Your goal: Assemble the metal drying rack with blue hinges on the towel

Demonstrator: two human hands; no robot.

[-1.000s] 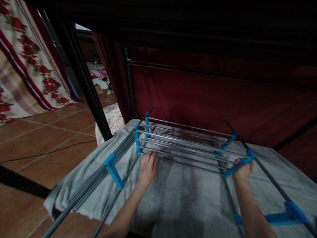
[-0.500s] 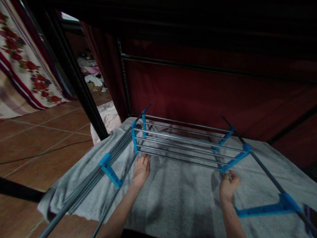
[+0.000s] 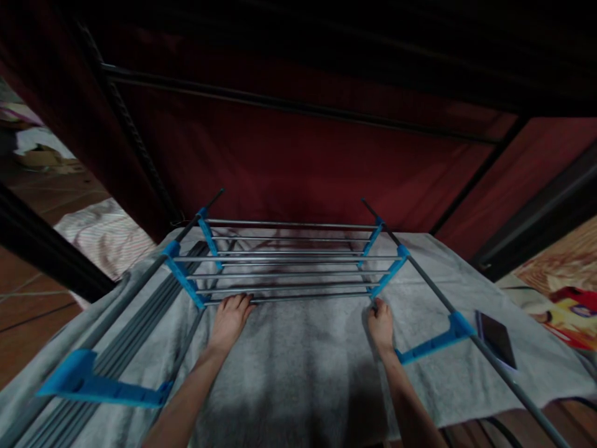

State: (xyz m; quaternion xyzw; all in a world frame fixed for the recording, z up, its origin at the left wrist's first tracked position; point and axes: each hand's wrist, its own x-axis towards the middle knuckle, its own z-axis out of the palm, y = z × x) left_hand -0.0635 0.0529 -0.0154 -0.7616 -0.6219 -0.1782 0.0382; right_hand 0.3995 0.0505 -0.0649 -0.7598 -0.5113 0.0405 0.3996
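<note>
While the left hand and the right hand are at the front of the rack, lots of things are around them. A grey blanket is under both. To the left of the left hand lies a bunch of grey rods. Farther left are a black post and a striped cloth. To the right of the right hand, past a long side bar, is a phone. A blue piece pokes in near the right wrist, in the way on that side. Far ahead of both hands hangs a red curtain.

The rack's rods run across, just ahead of the hands. The left fingers are bent over the lowest front rod, near its left end. The right hand is curled up small by the bottom right corner. I can't tell if either one is holding tight.
</note>
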